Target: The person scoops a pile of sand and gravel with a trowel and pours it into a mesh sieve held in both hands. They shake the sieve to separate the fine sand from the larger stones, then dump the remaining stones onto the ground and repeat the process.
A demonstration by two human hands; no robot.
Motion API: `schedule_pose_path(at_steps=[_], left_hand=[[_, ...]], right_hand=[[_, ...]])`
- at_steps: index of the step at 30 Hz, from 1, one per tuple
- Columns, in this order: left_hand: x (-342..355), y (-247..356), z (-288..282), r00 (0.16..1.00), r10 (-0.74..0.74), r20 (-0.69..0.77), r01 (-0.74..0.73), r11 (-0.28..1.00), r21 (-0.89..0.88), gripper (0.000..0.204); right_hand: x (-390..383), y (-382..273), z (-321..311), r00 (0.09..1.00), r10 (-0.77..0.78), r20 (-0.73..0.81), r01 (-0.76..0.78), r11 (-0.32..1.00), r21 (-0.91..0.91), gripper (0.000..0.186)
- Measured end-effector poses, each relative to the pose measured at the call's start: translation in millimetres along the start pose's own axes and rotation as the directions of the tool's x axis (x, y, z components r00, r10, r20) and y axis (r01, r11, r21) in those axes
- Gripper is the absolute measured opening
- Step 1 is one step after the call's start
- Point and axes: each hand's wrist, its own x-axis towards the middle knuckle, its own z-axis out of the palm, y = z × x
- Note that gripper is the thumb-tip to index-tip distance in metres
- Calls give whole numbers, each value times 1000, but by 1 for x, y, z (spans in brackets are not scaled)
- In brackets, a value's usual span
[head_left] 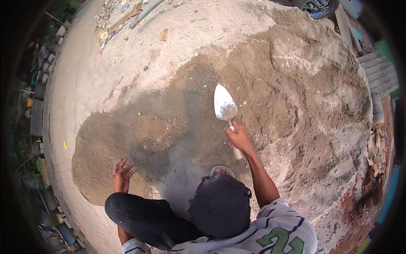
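Note:
A trowel point(224, 103) with a bright, pointed blade is in my right hand point(239, 138), whose fingers wrap its pale handle. The blade points away from me over the brown sand point(270, 97), with a grey smear near its base. I cannot tell whether the blade touches the sand. My left hand point(122, 172) is beside my knee, above or against the edge of the sand, its fingers apart and nothing in them. Between my hands, a fine mesh point(176, 172) lies partly under sand. A small mound of coarse sand point(156, 131) sits on it.
A large, lumpy sand heap point(313, 106) rises on the right. A paved path point(69, 97) runs along the left, bordered by pots. At the far side are a grey pipe point(146, 13), scattered litter point(104, 37) and a wheel point(317, 6). My sandalled foot point(223, 171) is close in front.

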Motion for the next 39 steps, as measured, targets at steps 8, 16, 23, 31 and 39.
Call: schedule_pose_path(at_steps=[8, 16, 23, 31, 39], left_hand=[[0, -2, 5, 1000, -5, 0, 5, 1000, 24, 46], [6, -7, -9, 1000, 8, 0, -8, 1000, 19, 55], [24, -7, -15, 998, 20, 60, -27, 994, 108, 63], [17, -11, -31, 996, 10, 90, -21, 992, 122, 66], [17, -5, -7, 996, 5, 85, -11, 997, 72, 53]], right_hand=[[174, -22, -1, 998, 2, 67, -22, 956, 294, 16], [147, -50, -13, 985, -162, -55, 154, 979, -134, 26], [31, -97, -1, 845, -523, 113, 530, 787, -315, 34], [-59, 47, -131, 758, 71, -648, 145, 951, 273, 20], [70, 68, -173, 852, 117, -510, -43, 987, 155, 25]])
